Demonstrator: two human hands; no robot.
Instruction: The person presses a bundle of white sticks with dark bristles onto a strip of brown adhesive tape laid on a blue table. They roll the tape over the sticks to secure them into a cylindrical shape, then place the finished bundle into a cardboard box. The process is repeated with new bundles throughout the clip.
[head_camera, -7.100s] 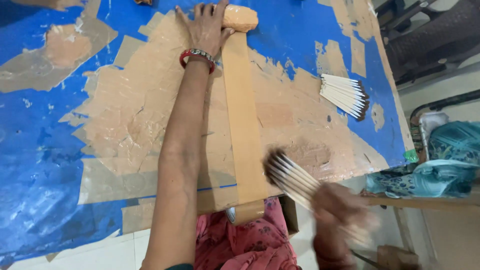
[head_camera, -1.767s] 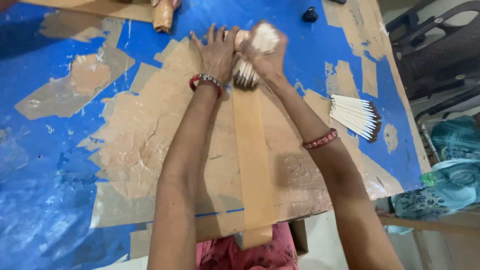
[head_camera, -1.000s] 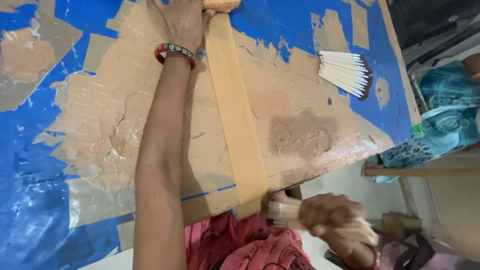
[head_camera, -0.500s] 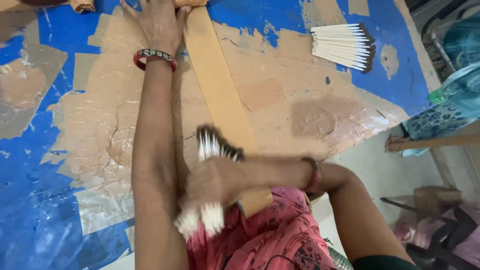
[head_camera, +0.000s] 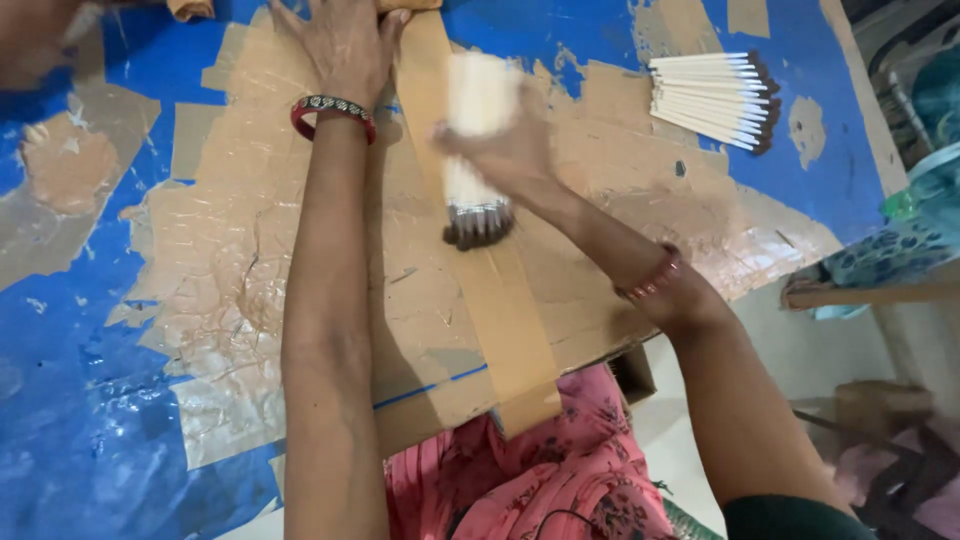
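The right hand (head_camera: 505, 150) grips a bundle of sticks (head_camera: 475, 150) lengthwise over the tan strip (head_camera: 500, 300) (dark tips toward the body), while the left hand (head_camera: 345, 45) lies flat, fingers spread, at the strip's far end.

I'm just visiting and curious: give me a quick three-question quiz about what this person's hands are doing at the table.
1. True or false: the right hand holds a bundle of sticks over the wooden strip.
2. Where does the left hand rest? A) on the far end of the wooden strip B) on the loose pile of sticks C) in the lap
3. Fill in: the tips of the held sticks are ____ in colour.

Key: 1 true; 2 A; 3 dark
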